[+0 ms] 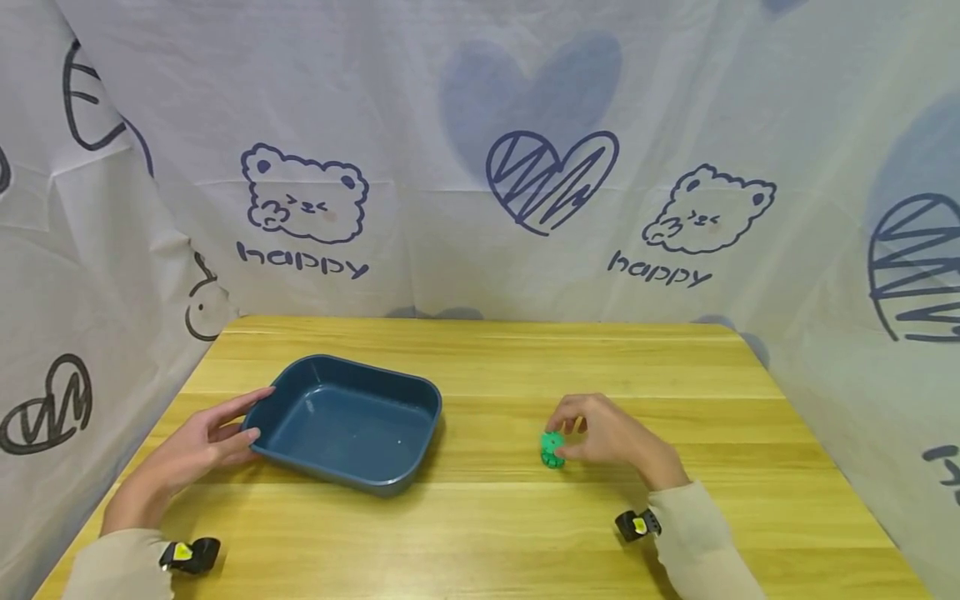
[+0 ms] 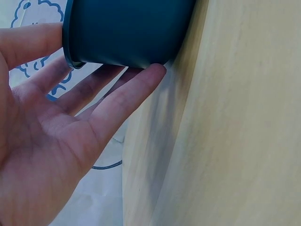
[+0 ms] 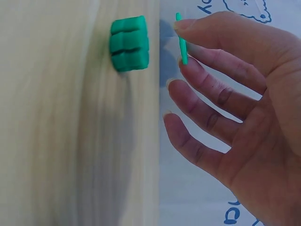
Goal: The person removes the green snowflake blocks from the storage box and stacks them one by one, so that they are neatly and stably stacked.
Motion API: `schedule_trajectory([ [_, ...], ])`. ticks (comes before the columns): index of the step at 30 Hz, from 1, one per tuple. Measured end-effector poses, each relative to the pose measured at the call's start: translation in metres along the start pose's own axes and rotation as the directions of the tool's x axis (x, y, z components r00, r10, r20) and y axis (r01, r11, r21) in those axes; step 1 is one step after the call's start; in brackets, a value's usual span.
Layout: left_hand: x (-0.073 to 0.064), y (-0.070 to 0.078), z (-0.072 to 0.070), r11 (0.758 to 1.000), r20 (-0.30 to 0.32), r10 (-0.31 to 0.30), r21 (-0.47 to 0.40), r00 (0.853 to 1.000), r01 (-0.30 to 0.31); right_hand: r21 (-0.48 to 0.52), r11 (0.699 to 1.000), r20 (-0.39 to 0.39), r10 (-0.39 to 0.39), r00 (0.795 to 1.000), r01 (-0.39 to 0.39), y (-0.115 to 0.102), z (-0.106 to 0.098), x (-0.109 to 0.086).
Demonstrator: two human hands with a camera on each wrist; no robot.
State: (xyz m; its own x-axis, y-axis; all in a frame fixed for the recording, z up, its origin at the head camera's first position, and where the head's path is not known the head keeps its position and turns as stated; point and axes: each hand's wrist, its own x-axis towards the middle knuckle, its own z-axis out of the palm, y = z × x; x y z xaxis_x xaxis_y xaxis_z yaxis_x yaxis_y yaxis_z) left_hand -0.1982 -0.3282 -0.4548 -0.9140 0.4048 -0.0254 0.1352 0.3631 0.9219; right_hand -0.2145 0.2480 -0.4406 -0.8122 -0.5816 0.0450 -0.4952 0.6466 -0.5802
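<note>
My left hand (image 1: 197, 443) rests on the left end of a dark blue rectangular basin (image 1: 315, 468). Its thumb and fingers are fairly straight against the rim and outer wall, as the left wrist view also shows. Inside, the basin holds nothing visible. To the right, my right hand (image 1: 603, 429) pinches a thin, flat light-green piece (image 3: 183, 49) between thumb and fingertips; the remaining fingers are loosely bent. Just beneath it, a small, thick green piece with a grooved, scalloped side (image 3: 130, 43) sits on the table, apart from the pinched piece.
The wooden tabletop (image 1: 480, 533) extends under everything. White cloth (image 1: 420, 108) printed with hearts and bears hangs behind and along both sides. A small black camera is strapped at each wrist.
</note>
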Motion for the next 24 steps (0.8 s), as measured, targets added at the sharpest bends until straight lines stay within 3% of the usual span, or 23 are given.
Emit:
schedule_trajectory([
  [15,0.0006,-0.0004,0.0002,1.000,-0.007,-0.006,-0.002,1.000,0.006,0.018,0.999,0.023,0.027,0.999,-0.028,0.0072,0.0064,-0.0048],
  [24,0.0010,0.0005,-0.0004,1.000,-0.012,-0.011,0.009,1.000,0.011,0.038,0.999,0.032,0.006,0.999,-0.007,0.0104,0.0095,-0.0043],
])
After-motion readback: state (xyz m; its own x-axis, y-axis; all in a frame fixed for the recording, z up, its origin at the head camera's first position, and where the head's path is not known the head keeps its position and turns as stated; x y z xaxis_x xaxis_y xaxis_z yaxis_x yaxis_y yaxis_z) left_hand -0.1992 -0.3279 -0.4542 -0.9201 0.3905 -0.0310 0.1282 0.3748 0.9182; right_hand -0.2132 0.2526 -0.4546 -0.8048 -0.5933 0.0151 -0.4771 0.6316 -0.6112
